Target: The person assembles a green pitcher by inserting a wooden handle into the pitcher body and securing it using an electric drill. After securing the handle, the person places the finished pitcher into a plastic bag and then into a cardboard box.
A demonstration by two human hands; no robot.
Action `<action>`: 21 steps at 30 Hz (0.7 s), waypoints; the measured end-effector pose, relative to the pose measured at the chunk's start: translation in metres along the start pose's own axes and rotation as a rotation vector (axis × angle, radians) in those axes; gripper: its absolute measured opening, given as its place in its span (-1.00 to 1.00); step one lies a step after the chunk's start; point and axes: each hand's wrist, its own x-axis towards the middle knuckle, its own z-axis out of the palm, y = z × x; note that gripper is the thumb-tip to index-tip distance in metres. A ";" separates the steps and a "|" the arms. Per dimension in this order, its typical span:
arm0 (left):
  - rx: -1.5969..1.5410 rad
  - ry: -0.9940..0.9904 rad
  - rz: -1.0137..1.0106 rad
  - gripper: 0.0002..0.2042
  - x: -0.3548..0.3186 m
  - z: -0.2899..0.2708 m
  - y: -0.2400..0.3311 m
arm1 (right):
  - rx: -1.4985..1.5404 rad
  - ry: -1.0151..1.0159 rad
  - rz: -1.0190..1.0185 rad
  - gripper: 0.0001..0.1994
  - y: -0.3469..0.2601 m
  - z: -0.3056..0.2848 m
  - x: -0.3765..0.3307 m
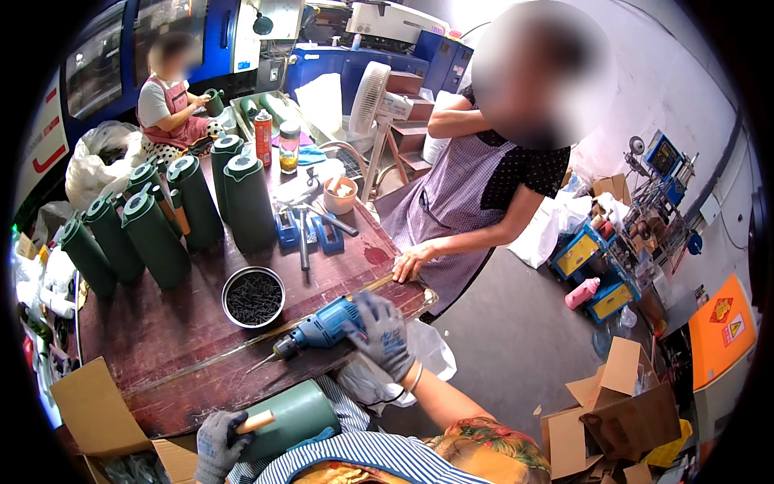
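Observation:
A dark green jug (pixel 294 419) lies on its side across my lap. My left hand (pixel 219 448), in a grey work glove, is closed round its light wooden handle (pixel 253 422). On the table's near edge rests a blue electric drill (pixel 326 324), its bit pointing left. My right hand (pixel 384 337), also gloved, is at the back end of the drill with fingers stretched out and slightly blurred. Whether it touches the drill I cannot make out. Just beyond the drill stands a round metal bowl (pixel 282 307) of small black parts.
Several upright green jugs (pixel 251 206) stand at the table's (pixel 185 339) far left. Hammers (pixel 304 246), blue blocks (pixel 329 234) and a pot (pixel 339 196) lie beyond. Across the table's corner, an aproned person (pixel 451 194) rests a hand on it. Another person (pixel 173 113) sits behind. Open cartons (pixel 101 407) flank me.

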 end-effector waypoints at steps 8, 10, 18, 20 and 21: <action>-0.064 0.010 -0.064 -0.53 -0.010 0.004 -0.024 | 0.937 0.031 0.074 -0.45 -0.101 -0.060 0.025; -0.159 0.087 -0.178 -0.54 -0.026 0.018 -0.033 | 1.188 0.029 0.277 -0.49 -0.104 -0.048 0.023; -0.387 0.228 -0.288 -0.58 -0.046 0.051 -0.052 | 0.559 -0.550 -0.768 -0.50 -0.199 0.048 -0.046; -0.424 0.268 -0.281 -0.59 -0.051 0.042 -0.047 | 0.530 -0.404 -0.829 -0.68 -0.213 0.059 -0.044; -0.423 0.282 -0.283 -0.59 -0.052 0.038 -0.043 | 0.531 -0.403 -0.843 -0.68 -0.216 0.057 -0.042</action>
